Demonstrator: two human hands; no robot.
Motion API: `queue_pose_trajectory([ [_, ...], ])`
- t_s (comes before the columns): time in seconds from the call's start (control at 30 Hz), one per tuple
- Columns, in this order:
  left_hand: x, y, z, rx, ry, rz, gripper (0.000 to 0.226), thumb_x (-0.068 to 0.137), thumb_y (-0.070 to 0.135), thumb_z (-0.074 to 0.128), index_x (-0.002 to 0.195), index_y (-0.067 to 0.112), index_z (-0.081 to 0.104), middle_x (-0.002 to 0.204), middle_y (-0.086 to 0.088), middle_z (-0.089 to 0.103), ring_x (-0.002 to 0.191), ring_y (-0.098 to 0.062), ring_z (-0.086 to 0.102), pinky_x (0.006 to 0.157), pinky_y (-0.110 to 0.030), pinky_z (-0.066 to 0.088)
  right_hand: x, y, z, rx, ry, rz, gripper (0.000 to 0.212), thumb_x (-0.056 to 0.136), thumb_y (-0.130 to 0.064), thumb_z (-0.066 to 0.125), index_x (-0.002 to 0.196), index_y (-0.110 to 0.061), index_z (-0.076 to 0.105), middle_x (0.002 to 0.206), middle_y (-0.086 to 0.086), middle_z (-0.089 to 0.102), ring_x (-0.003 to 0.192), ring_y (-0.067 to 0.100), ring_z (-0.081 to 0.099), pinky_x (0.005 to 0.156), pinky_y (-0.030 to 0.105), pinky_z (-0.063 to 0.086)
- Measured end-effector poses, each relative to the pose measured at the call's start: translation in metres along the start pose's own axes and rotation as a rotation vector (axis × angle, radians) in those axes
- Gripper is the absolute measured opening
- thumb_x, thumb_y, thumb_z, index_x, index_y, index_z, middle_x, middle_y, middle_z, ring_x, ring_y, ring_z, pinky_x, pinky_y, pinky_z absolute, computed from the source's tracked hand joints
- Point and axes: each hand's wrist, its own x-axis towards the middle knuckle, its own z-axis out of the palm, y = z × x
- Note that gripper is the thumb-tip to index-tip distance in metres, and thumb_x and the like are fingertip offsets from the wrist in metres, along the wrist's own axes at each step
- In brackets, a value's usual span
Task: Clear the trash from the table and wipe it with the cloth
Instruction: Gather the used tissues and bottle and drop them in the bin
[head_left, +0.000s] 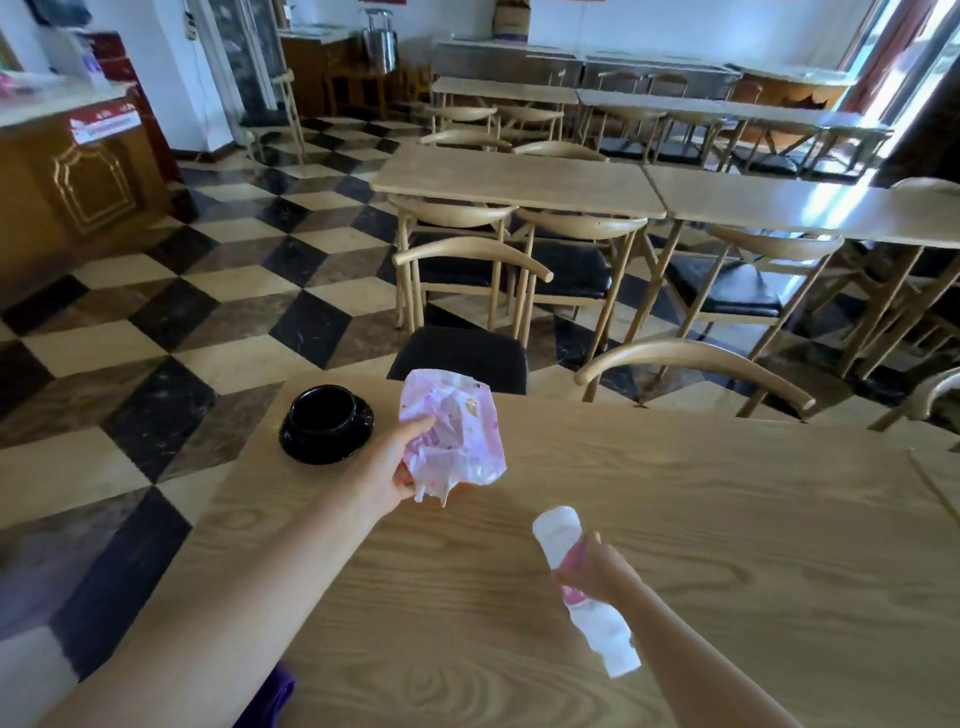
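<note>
My left hand (396, 467) grips a crumpled pink and white plastic wrapper (457, 431), held up above the far part of the wooden table (727, 545). My right hand (602, 569) is closed around the middle of a white and pink rolled wrapper or packet (558, 532), which sticks out above and below my fist over the table's middle. A purple bit of fabric (270, 696) shows at the near table edge under my left forearm; I cannot tell whether it is the cloth.
A black cup on a black saucer (326, 418) stands at the table's far left corner. A black-seated chair (462, 358) and a wooden chair back (696, 364) sit behind the table. More tables and chairs fill the room; checkered floor lies to the left.
</note>
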Motion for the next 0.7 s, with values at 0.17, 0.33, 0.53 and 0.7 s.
queue_pose_trajectory([
  [0.17,-0.004,-0.012,-0.015,-0.025,0.090,-0.011,0.032,0.074,0.027,0.073,0.105,0.023,0.069,0.098,-0.003,0.074,0.091,-0.021,0.070,0.065,-0.033,0.055,0.007,-0.018,-0.013,0.071,-0.003,-0.117,0.024,0.074,-0.036,0.064,0.086,-0.018,0.053,0.108,0.006,0.057,0.092,0.018,0.056,0.077,0.027,0.046],
  [0.33,-0.010,-0.013,-0.030,-0.006,0.156,0.012,0.019,0.077,0.029,0.070,0.096,0.023,0.071,0.087,-0.001,0.072,0.082,-0.018,0.068,0.064,-0.030,0.053,-0.008,-0.078,-0.068,0.452,0.079,-0.304,0.027,0.074,-0.043,0.071,0.075,-0.017,0.061,0.069,-0.006,0.059,0.059,0.007,0.054,0.049,0.019,0.037],
  [0.53,-0.023,0.000,-0.037,0.073,0.088,0.143,0.010,0.077,0.028,0.066,0.080,0.018,0.069,0.071,-0.001,0.059,0.061,-0.015,0.055,0.055,-0.024,0.037,-0.069,-0.176,-0.105,0.719,0.027,-0.597,0.037,0.076,-0.051,0.066,0.095,-0.022,0.053,0.083,-0.007,0.061,0.074,0.006,0.060,0.058,0.021,0.049],
  [0.7,-0.042,0.016,-0.048,0.143,0.057,0.313,0.018,0.093,0.021,0.054,0.079,0.011,0.060,0.056,0.007,0.061,0.047,-0.004,0.059,0.040,-0.014,0.042,-0.102,-0.229,-0.076,0.749,-0.083,-0.660,0.033,0.083,-0.046,0.060,0.103,-0.020,0.054,0.100,0.003,0.063,0.088,0.018,0.062,0.079,0.037,0.054],
])
